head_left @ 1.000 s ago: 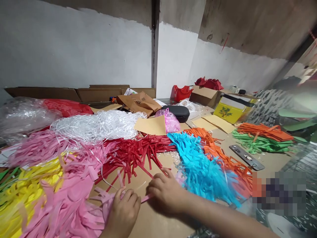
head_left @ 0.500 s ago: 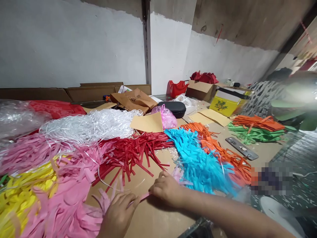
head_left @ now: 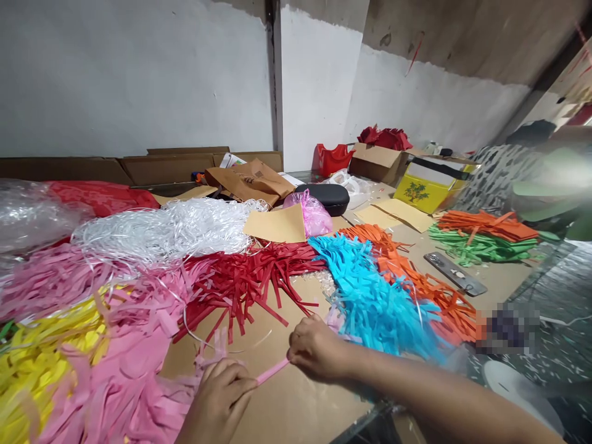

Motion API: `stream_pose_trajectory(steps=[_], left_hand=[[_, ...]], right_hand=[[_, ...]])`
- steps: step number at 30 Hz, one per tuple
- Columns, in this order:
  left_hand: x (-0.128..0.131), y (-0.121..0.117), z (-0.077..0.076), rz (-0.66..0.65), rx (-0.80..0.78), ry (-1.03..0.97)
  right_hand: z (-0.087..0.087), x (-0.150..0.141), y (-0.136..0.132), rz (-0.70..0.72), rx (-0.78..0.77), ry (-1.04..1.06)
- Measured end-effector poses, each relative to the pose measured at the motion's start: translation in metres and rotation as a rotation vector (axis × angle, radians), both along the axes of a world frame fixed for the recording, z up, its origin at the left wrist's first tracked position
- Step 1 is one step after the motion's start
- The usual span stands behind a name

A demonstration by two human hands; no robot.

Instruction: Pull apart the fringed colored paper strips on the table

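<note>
A thin pink paper strip stretches between my two hands low in the head view. My left hand pinches its left end beside the big pink paper strip pile. My right hand grips the right end, just in front of the blue strip pile. Both hands rest on the brown cardboard sheet covering the table. Red strips lie fanned out just beyond the hands.
Yellow strips, white plastic ribbon, orange strips and a green and orange stack surround the hands. A metal tool, a black case, a yellow box and cardboard boxes stand farther back by the wall.
My hands have drawn apart, the right moving rightward, so more of the pink strip shows taut between them. The camera has shifted slightly.
</note>
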State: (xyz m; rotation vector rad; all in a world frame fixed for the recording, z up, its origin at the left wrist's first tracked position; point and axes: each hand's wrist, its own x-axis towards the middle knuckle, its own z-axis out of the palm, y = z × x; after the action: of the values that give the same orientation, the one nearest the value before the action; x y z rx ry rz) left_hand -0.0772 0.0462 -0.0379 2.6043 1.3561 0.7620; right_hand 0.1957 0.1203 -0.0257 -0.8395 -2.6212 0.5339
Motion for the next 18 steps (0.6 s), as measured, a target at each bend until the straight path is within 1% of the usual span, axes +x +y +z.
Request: stream_pose_trajectory(steps=[4,7,10,12,14,16,18], left_hand=[[0.007,-0.002,-0.005,0.165,-0.043,0.062],[0.015,-0.001,0.0,0.227,-0.037,0.082],[0.023,0.002,0.006,0.271,0.009,0.109],[0.027,0.002,0.007,0.239,0.067,0.124],[0.032,0.002,0.006,0.158,0.146,0.135],[0.036,0.001,0.002,0.084,0.222,0.149],[0.04,0.0,-0.001,0.045,0.269,0.157]], right_hand=[[0.005,-0.003,0.0,-0.03,-0.017,-0.041],[0.005,-0.009,0.004,-0.073,-0.027,-0.095],[0.006,-0.017,0.008,-0.143,-0.012,-0.153],[0.008,-0.02,0.009,-0.148,0.005,-0.174],[0.013,-0.019,0.006,-0.065,0.057,-0.176],[0.016,-0.016,0.002,0.069,0.202,-0.174],[0.016,-0.015,-0.002,0.172,0.402,-0.178]])
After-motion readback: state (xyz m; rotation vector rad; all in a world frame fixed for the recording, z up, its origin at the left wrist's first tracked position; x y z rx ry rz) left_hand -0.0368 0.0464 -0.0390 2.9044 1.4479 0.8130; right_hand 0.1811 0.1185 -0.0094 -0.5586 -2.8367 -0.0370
